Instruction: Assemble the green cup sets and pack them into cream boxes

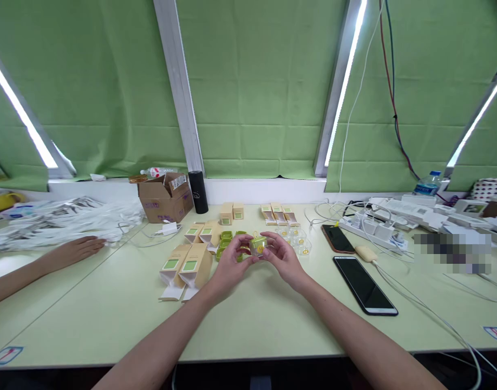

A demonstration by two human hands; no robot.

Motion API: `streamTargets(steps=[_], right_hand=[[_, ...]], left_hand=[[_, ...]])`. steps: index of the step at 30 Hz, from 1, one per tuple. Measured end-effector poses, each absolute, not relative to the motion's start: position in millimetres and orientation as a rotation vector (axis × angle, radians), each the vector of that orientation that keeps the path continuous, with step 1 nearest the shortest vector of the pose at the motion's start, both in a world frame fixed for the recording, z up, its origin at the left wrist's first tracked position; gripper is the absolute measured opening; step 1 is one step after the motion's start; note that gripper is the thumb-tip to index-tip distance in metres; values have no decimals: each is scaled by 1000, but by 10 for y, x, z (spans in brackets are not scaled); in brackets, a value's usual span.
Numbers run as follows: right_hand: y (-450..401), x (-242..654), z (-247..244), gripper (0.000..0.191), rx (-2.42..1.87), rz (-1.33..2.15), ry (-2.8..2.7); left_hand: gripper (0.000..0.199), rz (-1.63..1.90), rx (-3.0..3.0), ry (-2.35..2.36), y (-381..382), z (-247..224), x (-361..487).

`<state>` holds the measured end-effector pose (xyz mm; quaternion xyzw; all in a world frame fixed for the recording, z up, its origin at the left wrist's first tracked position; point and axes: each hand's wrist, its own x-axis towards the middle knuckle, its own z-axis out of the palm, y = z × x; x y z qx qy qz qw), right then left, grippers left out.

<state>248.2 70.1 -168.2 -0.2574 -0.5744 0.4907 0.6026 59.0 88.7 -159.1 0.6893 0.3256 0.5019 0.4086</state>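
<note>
Between the fingertips of both hands is a small clear-and-green plastic case (258, 245) with a round yellow mark on its front. My left hand (231, 264) grips its left side, and my right hand (287, 263) holds the right side. Just beyond my left hand sit several green plastic pieces (226, 236), partly hidden by the fingers. Beyond my right hand lie several clear plastic pieces (302, 242) with yellow marks. Tan cartons with green labels (196, 268) lie to the left, their white-lined ends open toward me.
More small cartons (278, 213) stand at the back. A cardboard box (165, 197) and black tumbler (198, 192) are by the wall. On the right are two phones (365, 284), a power strip (372, 234) and cables. Another person's hand (84, 248) rests near white cables (70, 222).
</note>
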Motion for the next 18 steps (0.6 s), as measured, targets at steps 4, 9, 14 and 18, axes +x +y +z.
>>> streamTargets(steps=[4,9,14,18], right_hand=[[730,2496,-1697,41,-595,1117,-1345],[731,2508,-1678,45,-621,1141,-1353],[661,2447,-1670,61,-655,1207,-1346],[620,2408,-1651,59,-679,1227,-1319]], left_hand=[[41,1286,1794,838,907,-1598,577],[42,1357,1918,875,901,-1585,563],[38,1464,2142,1011,867,-1596,516],[39,1463,2251,973,854,-1600,496]])
